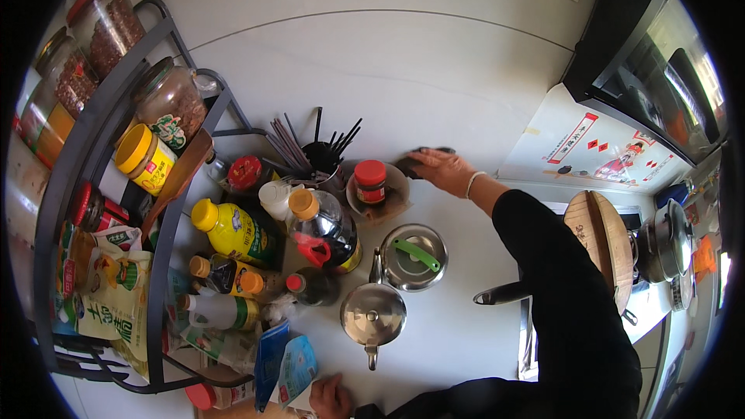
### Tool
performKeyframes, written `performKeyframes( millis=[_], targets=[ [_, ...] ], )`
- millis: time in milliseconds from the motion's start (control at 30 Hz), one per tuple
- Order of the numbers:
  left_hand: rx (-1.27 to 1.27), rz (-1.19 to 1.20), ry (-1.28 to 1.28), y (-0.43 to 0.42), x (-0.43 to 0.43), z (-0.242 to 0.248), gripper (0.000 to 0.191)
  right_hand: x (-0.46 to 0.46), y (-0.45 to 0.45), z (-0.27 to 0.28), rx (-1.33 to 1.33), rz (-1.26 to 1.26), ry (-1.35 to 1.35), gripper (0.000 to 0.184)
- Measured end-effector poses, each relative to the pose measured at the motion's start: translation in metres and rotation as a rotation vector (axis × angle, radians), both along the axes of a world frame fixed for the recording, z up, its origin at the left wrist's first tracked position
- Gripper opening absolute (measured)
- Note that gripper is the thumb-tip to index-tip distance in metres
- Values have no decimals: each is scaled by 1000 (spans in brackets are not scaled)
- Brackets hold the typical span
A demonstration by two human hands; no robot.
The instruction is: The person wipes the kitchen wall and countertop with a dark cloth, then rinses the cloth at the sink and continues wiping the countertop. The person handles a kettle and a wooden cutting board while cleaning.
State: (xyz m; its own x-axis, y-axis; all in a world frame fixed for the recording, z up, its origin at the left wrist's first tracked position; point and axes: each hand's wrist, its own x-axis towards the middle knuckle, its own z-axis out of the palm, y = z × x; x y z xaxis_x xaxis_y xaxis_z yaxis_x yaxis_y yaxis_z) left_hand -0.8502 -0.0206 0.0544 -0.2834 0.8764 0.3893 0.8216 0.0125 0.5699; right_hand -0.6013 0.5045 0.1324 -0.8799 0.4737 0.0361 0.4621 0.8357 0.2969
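My right hand (445, 171) reaches to the back of the counter, its fingers over a dark object (410, 166) by the wall; blur hides what the object is and how it is held. Just left of it, a red-lidded jar (371, 181) stands in a round bowl (398, 183). My left hand (330, 398) rests at the counter's near edge, fingers bent, beside a blue-and-white packet (298, 366); whether it holds anything cannot be told. Between the hands stand a steel pot with a green-handled lid (414, 257) and a steel kettle (373, 314).
A dark metal rack (160, 279) with jars and bags fills the left. Sauce bottles, a yellow bottle (233, 230) and a chopstick holder (326, 166) crowd beside it. A pan handle (500, 294), wooden lid (591, 244) and steel pot (666, 244) are at right.
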Motion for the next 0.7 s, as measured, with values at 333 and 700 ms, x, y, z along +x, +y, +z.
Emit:
performKeyframes(
  millis=[333,700],
  targets=[
    [-41,31,-1,-4,0,-9,30,-69,10,82,371,186,240,48],
    [-79,45,-6,-5,-1,-7,30,-77,6,37,465,264,-200,53]
  ],
)
